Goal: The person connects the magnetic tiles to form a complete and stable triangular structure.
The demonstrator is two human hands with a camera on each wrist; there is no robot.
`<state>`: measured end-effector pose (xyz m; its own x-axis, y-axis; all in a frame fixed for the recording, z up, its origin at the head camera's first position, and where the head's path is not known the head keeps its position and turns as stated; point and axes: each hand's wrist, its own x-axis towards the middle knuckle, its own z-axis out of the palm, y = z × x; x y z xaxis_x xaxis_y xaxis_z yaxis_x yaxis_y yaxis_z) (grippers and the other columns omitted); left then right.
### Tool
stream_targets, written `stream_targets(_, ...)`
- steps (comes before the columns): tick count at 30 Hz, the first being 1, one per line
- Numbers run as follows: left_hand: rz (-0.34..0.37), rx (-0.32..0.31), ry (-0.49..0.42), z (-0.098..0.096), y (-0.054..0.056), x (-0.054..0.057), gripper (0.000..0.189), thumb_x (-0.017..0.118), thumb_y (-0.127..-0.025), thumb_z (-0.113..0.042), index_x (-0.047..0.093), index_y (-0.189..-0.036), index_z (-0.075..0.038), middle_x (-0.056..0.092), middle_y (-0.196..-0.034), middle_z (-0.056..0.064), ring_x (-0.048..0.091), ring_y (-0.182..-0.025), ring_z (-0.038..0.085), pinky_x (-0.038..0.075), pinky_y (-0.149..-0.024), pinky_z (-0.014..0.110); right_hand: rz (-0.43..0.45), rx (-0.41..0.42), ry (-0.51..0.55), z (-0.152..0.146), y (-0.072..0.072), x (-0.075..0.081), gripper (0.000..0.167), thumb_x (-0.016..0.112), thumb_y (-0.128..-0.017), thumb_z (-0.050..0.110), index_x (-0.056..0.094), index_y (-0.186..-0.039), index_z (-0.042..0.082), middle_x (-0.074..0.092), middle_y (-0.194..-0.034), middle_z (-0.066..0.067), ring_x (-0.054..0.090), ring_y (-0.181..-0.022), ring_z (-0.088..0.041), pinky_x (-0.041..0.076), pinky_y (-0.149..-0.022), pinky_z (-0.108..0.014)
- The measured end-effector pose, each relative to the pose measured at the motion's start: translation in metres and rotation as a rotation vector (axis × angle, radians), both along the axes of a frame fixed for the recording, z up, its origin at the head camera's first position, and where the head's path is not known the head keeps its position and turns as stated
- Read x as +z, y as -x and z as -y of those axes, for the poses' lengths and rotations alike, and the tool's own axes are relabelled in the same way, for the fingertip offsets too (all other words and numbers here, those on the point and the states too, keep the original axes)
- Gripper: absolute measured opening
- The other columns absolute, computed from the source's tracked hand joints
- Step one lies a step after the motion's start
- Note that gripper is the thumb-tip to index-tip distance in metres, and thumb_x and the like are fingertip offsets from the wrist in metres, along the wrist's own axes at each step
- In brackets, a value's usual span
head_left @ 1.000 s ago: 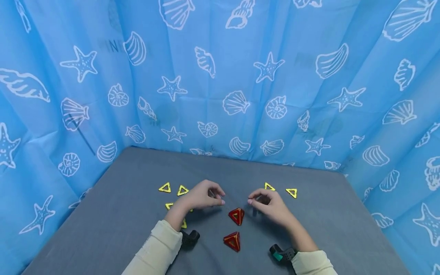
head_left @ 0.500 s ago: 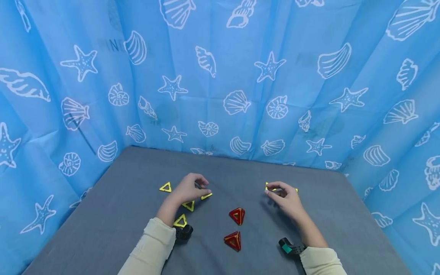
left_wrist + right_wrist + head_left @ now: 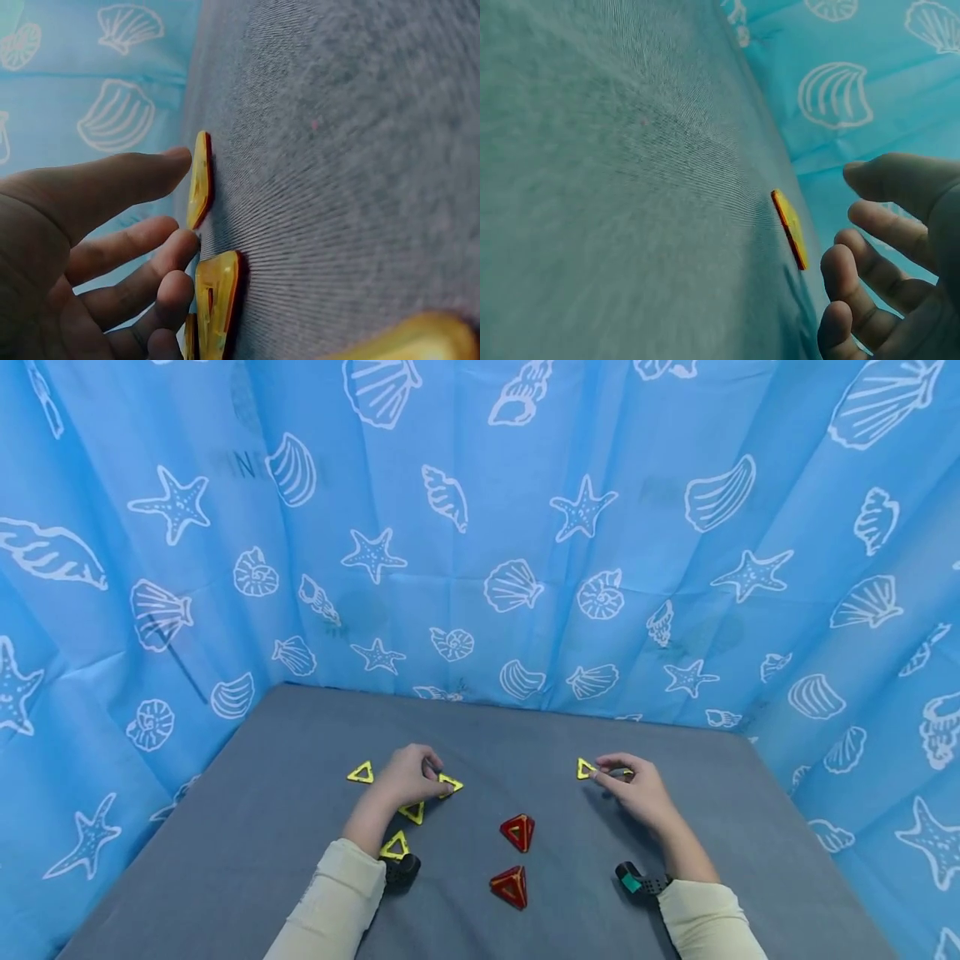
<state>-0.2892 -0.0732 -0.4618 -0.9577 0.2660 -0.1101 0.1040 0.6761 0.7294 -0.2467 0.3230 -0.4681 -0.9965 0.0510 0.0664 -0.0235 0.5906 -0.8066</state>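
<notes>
My left hand [image 3: 408, 777] reaches over a yellow triangle tile [image 3: 457, 785] on the left half of the table. In the left wrist view, its thumb and fingertips are beside the red-edged yellow tile [image 3: 201, 180], which lies flat; no firm grip shows. On the right, my right hand [image 3: 637, 792] hovers with bent, spread fingers beside another yellow triangle tile [image 3: 581, 770]. The right wrist view shows a gap between those fingers and a tile [image 3: 791, 232]. A further yellow tile [image 3: 627, 772] is mostly hidden behind the right hand. Two small red pyramids [image 3: 517, 832] stand between the hands.
Several more yellow triangle tiles lie at the left, one farther out [image 3: 362, 778] and one near the left wrist camera [image 3: 394, 845]. A grey cloth [image 3: 480, 735] covers the table. Behind it hangs a blue shell-print curtain [image 3: 465, 568].
Both hands have moved apart, away from the middle above the red pyramids. The left hand has come down to a yellow tile, the right hand to the tiles on the right. The pyramids have stayed put.
</notes>
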Motion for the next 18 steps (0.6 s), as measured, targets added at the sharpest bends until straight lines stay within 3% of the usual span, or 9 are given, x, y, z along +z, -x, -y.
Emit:
stream_targets(6,0.038,0.025,0.033,-0.004,0.0,-0.001,0.036,0.095,-0.08,-0.025,0.07,-0.099,-0.009,0.068,-0.09,0.004,0.064,-0.077,0.019,0.053,-0.069,0.036,-0.017,0.007,-0.172,0.008,0.016,-0.004,0.038,0.074,-0.1,0.02,0.07,-0.13,-0.004,0.067,-0.122,-0.025,0.069,-0.096,-0.03,0.058,-0.078,-0.039)
stream_targets(10,0.037,0.053,0.032,-0.004,0.001,0.0,0.036,0.096,-0.079,-0.024,0.07,-0.098,-0.009,0.069,-0.089,0.004,0.065,-0.077,0.019,0.053,-0.069,0.036,-0.012,0.015,-0.215,0.012,0.026,-0.005,0.039,0.073,-0.1,0.021,0.069,-0.13,-0.005,0.068,-0.127,-0.027,0.069,-0.11,-0.039,0.057,-0.092,-0.053)
stream_targets(18,0.013,0.041,0.048,-0.003,0.0,-0.002,0.032,0.093,-0.083,-0.023,0.077,-0.106,-0.007,0.071,-0.092,0.003,0.065,-0.078,0.017,0.056,-0.073,0.038,-0.017,0.043,-0.269,0.015,0.027,-0.01,0.035,0.075,-0.098,0.018,0.073,-0.122,-0.006,0.075,-0.117,-0.022,0.071,-0.106,-0.034,0.057,-0.09,-0.052)
